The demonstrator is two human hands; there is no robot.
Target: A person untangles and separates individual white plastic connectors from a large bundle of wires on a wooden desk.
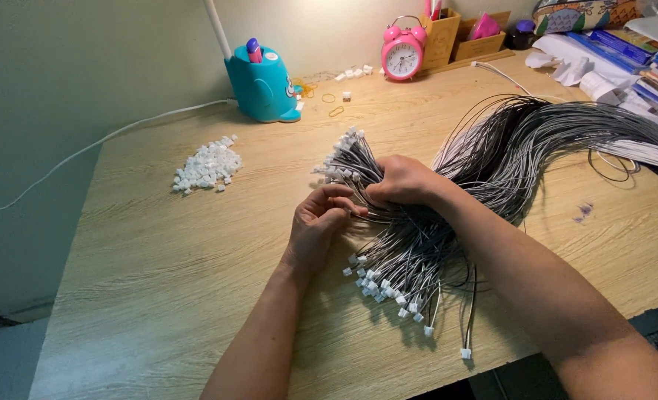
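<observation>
White cord (pixel 84 148) trails along the desk's far-left edge. Pile of loose white connectors (pixel 207 167) at about 10 o'clock from the hands, well apart from them. Teal pen holder (pixel 264 85) sits at 11 o'clock near the wall, a few rubber bands (pixel 336 111) just beside it on the wooden desk (pixel 158 281).

Left hand (pixel 316 226) — fingers curled inward, thumb and fingertips pressed together, pinching what looks like one or a few thin wires pulled from the bundle; the exact wire count is too fine to tell. Right hand (pixel 403 181) is closed in a fist around the wire bundle (pixel 418 244), clamping it against the desk, touching the left hand's fingertips.

Key relation: the bundle's long axis runs roughly 11 to 5 o'clock under the right fist. One fan of connector-tipped wire ends (pixel 344 159) sticks out at 11 o'clock from the grip, the other fan (pixel 388 289) spreads toward 5–6 o'clock near the desk's front edge. The left hand is nearer to both fans.

Main loop of grey and black wires (pixel 536 137) sweeps off toward 2 o'clock. Pink alarm clock (pixel 402 52) at 12 o'clock, wooden organiser (pixel 462 37) beside it, stacked books and papers (pixel 640 67) at far right.
</observation>
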